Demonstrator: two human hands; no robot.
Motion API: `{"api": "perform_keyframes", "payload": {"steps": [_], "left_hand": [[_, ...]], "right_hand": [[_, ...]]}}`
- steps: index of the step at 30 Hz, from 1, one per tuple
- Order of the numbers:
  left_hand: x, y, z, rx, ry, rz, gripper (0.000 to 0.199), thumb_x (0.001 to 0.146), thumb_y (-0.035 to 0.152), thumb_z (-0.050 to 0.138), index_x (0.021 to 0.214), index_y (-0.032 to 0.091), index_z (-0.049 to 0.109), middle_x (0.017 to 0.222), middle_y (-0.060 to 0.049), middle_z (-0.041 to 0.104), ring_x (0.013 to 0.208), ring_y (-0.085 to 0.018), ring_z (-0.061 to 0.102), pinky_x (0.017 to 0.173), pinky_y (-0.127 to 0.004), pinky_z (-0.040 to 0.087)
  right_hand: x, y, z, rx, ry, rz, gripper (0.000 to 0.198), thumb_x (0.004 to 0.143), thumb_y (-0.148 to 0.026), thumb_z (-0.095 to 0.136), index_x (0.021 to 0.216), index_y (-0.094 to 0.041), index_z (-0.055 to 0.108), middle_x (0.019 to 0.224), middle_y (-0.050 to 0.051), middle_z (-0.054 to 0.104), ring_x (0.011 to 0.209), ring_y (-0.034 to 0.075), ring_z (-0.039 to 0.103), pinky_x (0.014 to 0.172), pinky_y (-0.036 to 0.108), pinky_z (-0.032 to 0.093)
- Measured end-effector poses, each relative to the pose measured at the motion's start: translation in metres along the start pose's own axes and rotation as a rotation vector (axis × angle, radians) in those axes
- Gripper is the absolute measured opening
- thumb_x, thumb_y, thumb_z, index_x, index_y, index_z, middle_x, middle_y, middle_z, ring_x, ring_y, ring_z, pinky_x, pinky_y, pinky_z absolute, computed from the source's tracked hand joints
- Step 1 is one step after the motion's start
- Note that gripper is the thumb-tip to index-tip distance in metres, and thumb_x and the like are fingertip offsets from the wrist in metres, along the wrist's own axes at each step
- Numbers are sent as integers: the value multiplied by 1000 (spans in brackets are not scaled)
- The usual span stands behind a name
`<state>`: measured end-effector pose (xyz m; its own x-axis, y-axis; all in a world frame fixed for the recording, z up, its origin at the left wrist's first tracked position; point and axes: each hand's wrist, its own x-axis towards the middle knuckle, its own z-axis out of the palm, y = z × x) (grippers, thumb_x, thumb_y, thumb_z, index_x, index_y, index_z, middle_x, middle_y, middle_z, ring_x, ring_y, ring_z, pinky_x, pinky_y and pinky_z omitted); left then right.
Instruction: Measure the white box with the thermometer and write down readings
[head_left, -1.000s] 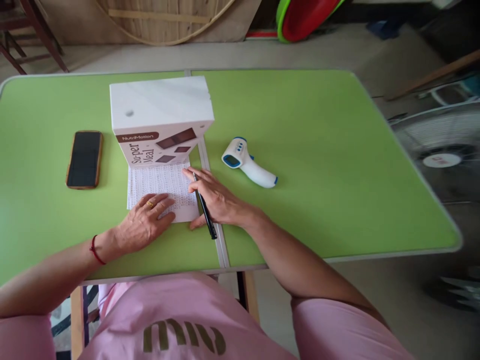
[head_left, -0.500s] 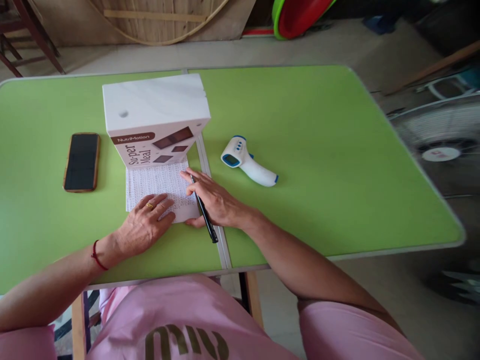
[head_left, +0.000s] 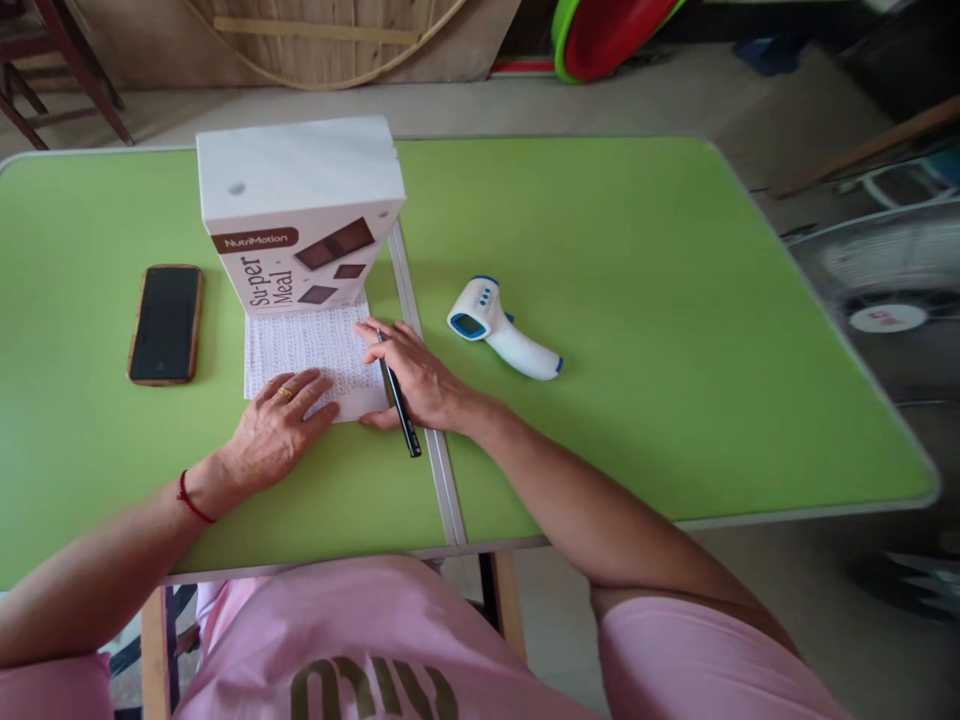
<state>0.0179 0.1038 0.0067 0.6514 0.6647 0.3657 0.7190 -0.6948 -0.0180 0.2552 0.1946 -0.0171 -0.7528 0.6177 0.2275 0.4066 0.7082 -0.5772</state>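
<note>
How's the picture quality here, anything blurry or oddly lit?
Head view: the fan at right looks smeared; head view: large lettering on the box reads clearly, small writing on the paper doesn't; head view: soft-edged shadows on the green table.

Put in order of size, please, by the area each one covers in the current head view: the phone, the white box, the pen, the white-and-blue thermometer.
1. White box, clearly largest
2. Phone
3. White-and-blue thermometer, longer but mostly narrower
4. Pen, slim, in the right hand
</note>
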Motion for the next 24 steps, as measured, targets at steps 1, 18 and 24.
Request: {"api": "perform_keyframes", "payload": {"steps": [1,18,24], "left_hand": [[0,0,-1,-1,4,5,22,98,16,44,104,16,65,118,-12,67,111,-29,63,84,-41,56],[6,-4,-6,-86,-88,49,26,99,16,40,91,14,65,89,-7,64,73,-18,57,61,-29,50],[1,-7,-6,-194,-153,11,31,101,28,39,92,16,67,80,-5,62,61,-14,54,55,-27,43]], "right_hand": [[-1,1,-1,14,6,2,65,63,-41,83,114,-22,47,150,20,42,146,33,29,118,59,26],[-11,1,-12,-433,7,80,47,86,6,37,123,-15,57,143,16,51,139,31,42,110,59,43],[-12,4,-19,-448,69,13,45,91,-2,41,130,-19,55,132,12,61,127,25,55,108,54,46]]}}
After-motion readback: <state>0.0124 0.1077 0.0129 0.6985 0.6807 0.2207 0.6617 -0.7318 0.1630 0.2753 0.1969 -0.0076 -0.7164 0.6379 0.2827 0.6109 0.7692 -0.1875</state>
